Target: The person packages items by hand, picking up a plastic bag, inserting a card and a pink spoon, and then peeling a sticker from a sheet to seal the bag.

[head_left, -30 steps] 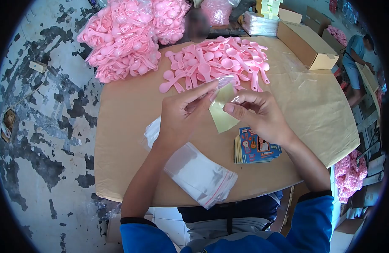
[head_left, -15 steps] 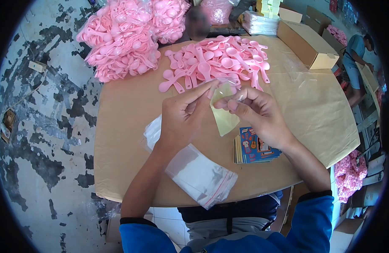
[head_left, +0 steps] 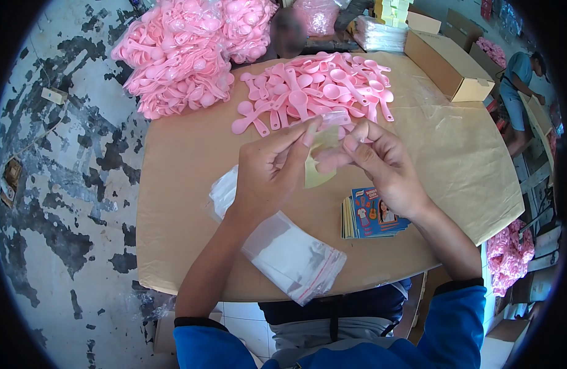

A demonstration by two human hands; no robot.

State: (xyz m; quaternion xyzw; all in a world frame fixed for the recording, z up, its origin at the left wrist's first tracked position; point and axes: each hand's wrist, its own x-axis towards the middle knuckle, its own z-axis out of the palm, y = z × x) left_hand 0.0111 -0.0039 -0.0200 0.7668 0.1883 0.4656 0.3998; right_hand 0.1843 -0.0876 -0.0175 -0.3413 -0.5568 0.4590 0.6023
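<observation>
My left hand (head_left: 268,166) pinches the edge of a small clear plastic bag (head_left: 335,117) above the middle of the table. A pale yellow card (head_left: 321,177) shows in or behind the clear film, partly covered by my fingers. My right hand (head_left: 391,163) is closed, thumb against fingers, on the bag's right side. Below my right hand lies a stack of blue printed cards (head_left: 368,215). A pile of clear resealable bags (head_left: 292,255) rests under my left forearm, with more crumpled plastic (head_left: 223,192) by the wrist.
Loose pink spoons (head_left: 320,86) are heaped just beyond my hands. Large bags of pink spoons (head_left: 179,61) stand at the far left. A cardboard box (head_left: 449,64) sits at the far right of the paper-covered table (head_left: 185,234). A person (head_left: 520,86) stands farther right.
My right hand has shifted slightly up and right along the bag. The yellow card has tilted, with less of its lower end hanging in view.
</observation>
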